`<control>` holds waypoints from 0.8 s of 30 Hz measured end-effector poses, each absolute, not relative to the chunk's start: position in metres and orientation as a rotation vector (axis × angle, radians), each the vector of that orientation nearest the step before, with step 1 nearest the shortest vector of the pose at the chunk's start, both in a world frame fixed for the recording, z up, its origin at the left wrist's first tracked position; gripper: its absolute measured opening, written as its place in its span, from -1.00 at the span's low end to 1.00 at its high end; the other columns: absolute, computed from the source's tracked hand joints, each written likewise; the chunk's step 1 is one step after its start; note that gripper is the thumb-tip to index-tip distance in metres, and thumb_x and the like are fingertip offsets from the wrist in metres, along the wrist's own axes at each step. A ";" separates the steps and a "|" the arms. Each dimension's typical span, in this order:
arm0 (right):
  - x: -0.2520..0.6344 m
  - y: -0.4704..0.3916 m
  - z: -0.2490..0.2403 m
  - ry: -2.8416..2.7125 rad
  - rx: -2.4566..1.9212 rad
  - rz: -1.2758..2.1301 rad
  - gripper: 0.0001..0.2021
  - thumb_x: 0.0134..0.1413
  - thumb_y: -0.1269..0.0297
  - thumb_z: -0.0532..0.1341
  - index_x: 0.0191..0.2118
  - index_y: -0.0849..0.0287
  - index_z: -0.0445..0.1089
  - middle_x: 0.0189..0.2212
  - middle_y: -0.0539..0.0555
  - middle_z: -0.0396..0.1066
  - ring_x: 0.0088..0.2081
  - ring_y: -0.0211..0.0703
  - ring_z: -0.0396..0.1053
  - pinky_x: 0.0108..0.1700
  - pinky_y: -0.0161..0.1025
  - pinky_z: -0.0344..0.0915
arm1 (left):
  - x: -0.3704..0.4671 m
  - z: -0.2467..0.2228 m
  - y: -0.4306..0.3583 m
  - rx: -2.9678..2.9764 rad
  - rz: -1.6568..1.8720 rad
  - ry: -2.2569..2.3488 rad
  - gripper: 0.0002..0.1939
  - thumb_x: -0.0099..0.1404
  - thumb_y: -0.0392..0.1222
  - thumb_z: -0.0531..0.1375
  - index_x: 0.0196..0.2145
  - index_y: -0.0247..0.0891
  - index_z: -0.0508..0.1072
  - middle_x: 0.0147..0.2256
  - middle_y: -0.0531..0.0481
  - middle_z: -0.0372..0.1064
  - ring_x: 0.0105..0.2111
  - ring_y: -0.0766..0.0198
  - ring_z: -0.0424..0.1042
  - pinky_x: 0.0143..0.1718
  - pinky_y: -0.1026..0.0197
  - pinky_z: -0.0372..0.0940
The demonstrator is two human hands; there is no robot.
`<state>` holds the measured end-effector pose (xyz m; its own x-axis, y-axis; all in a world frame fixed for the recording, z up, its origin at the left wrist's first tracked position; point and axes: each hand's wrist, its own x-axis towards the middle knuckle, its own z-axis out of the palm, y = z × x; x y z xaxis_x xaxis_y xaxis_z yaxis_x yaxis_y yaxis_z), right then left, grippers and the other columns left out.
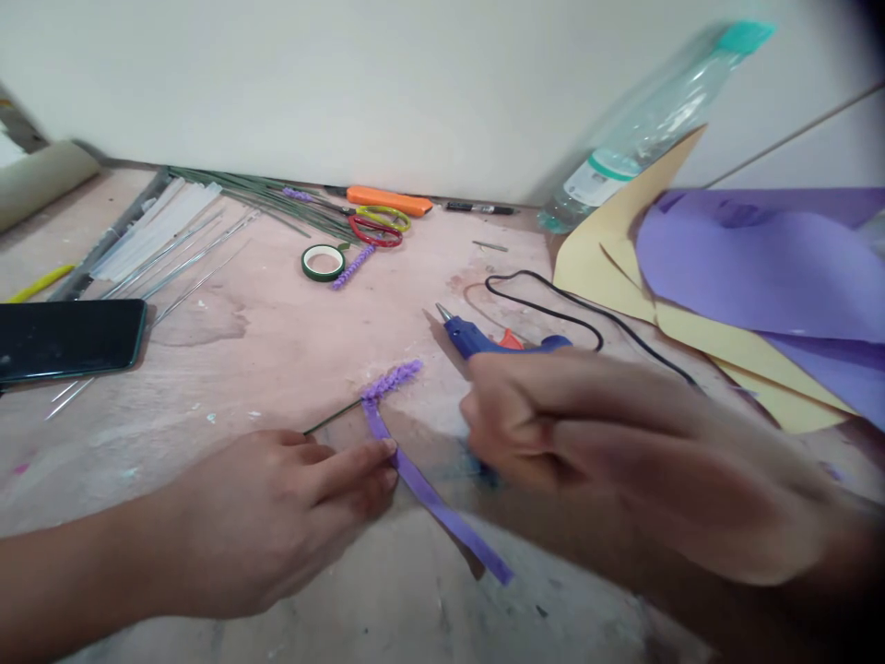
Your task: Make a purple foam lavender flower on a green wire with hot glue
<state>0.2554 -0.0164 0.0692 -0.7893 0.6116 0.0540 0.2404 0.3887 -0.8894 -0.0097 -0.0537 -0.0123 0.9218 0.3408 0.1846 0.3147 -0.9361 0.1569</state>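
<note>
Centre of frame: a fluffy purple head (393, 380) sits at the end of a thin dark stem (333, 417). Purple strip (442, 509) trails from its base down toward lower centre.

Progress, as judged: the upper end of the stem is covered; the flat strip remains loose, unwrapped, its far end free. Lower stem shows bare up to where the hand hides it.

Left hand (273, 521), lower left: fingers drawn close, index fingertip on the strip just below the head, strip apparently pinched there. Stem passes behind the knuckles; cannot tell how firmly it is held. Head lies beyond the fingertips, untouched.

Right hand (546, 420), right of centre, blurred: fingers curled round a blue glue gun (466, 337), nozzle pointing upper left, apart from the head.

Farther out, upper centre: a slim purple piece (354, 267) beside a green tape roll (324, 277); red-handled scissors (377, 232) above. Dark phone (69, 337) at left edge.
</note>
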 end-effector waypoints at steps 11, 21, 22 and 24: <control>0.248 -0.004 0.049 -1.913 -0.906 0.908 -0.86 0.27 0.29 0.32 -0.32 0.08 0.37 -0.41 -0.04 0.27 -0.42 -0.26 0.23 -0.45 -0.23 0.18 | -0.009 -0.009 -0.052 3.010 0.264 0.408 -0.57 0.52 -0.27 -0.01 0.26 -0.40 0.36 0.15 -0.31 0.46 0.05 0.06 0.51 -0.15 0.14 0.44; 0.240 0.003 0.035 -1.958 -0.888 1.070 -0.91 0.18 0.33 0.40 -0.35 0.14 0.52 -0.39 -0.01 0.49 -0.38 -0.27 0.41 -0.34 -0.28 0.37 | -0.008 -0.008 -0.051 3.040 0.199 0.396 -0.60 0.54 -0.26 -0.03 0.21 -0.36 0.42 0.12 -0.22 0.50 0.05 0.10 0.49 -0.22 0.17 0.39; 0.241 0.004 0.035 -1.946 -0.900 1.076 -0.92 0.19 0.34 0.39 -0.33 0.15 0.52 -0.39 -0.01 0.47 -0.42 -0.30 0.39 -0.39 -0.30 0.34 | -0.008 -0.008 -0.052 3.043 0.178 0.398 -0.59 0.54 -0.27 -0.04 0.21 -0.36 0.42 0.13 -0.20 0.50 0.05 0.10 0.49 -0.23 0.16 0.38; 0.243 0.006 0.034 -1.896 -0.927 1.121 -0.94 0.29 0.33 0.31 -0.26 0.16 0.48 -0.48 -0.06 0.37 -0.53 -0.34 0.28 -0.52 -0.31 0.21 | -0.009 -0.008 -0.052 3.062 0.142 0.393 -0.57 0.55 -0.28 -0.07 0.23 -0.38 0.40 0.17 -0.19 0.48 0.07 0.10 0.48 -0.24 0.14 0.38</control>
<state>0.2433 0.0061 0.0340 -0.4703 0.8530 0.2265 0.2126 0.3586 -0.9090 -0.0085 -0.0516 -0.0076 0.9634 0.2544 0.0847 0.2496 -0.9663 0.0628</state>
